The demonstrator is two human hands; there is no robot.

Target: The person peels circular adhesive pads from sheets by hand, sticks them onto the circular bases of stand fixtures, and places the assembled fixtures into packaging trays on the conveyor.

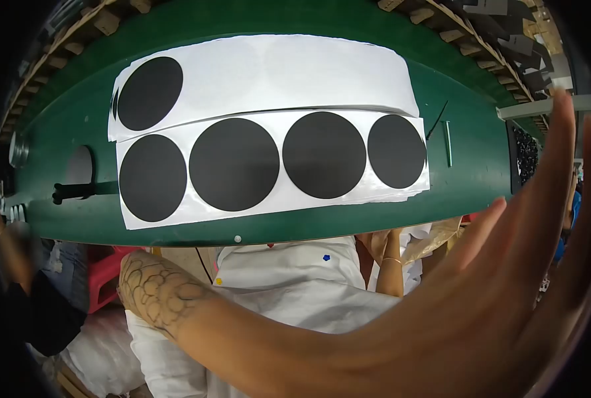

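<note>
My left hand (pixel 507 278) is raised close to the camera at the right, its fingers stretched upward and apart with nothing visible in them. The tattooed forearm (pixel 242 331) crosses the lower view. By the table's front edge, a hand with a thin bracelet (pixel 380 245) appears to be my right hand; its fingers are mostly hidden. Both hands are away from the white sheets on the green table. The front sheet (pixel 188 149) bears several large black discs (pixel 234 164) in a row. Behind it, another white sheet (pixel 295 73) has one whole black disc (pixel 151 93) at its left end.
A thin black tool (pixel 437 121) and a pale slender rod (pixel 448 143) lie right of the sheets. To the left is a black-handled item (pixel 72 191) beside a grey oval. Another person's arm (pixel 17 259) is at far left, near a red stool (pixel 106 278).
</note>
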